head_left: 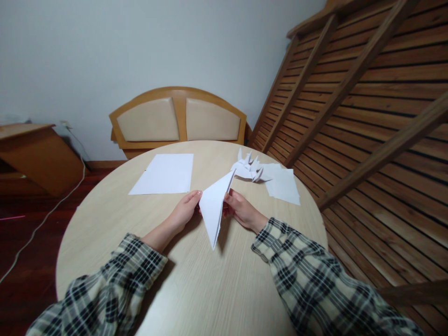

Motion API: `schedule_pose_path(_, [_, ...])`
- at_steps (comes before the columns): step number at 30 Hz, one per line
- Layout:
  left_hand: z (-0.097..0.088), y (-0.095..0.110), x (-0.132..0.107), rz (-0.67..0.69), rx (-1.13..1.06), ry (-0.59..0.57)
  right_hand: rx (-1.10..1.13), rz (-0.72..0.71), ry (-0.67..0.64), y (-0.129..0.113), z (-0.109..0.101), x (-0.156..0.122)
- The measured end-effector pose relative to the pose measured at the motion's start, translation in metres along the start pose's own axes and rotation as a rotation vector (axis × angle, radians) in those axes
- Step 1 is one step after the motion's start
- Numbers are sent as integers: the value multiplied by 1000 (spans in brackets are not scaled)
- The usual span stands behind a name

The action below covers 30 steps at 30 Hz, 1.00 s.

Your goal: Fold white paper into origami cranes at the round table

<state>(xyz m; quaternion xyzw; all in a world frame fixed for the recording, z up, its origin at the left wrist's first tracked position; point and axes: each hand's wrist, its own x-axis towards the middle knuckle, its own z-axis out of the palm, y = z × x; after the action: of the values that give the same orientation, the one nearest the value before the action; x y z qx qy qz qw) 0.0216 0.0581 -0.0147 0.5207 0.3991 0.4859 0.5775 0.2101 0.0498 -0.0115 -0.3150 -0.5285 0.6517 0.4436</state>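
Note:
A folded sheet of white paper [214, 201] is held between my hands above the middle of the table. It is creased into a triangle-like shape, with one point toward me and another pointing away to the right. My left hand [186, 209] pinches its left corner, thumb on top. On the right side, my right hand [241, 209] grips the layered edges, the thumb against them and the other fingers partly hidden behind. Just beyond the paper lie several folded white paper figures [248, 167] with pointed tips, close together.
White sheets [164, 173] lie on the round wooden table [105, 233] at the back left. More white paper [284, 184] lies at the right edge. A headboard [180, 116] stands behind the table, and a slatted wooden panel [350, 116] leans on the right.

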Motion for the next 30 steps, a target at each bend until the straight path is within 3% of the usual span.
schedule_pose_path(18, [-1, -1, 0, 10, -9, -16, 4, 16, 21, -4, 3, 0])
schedule_pose_path(30, [0, 4, 0, -68, -45, 6, -4, 30, 40, -3, 1, 1])
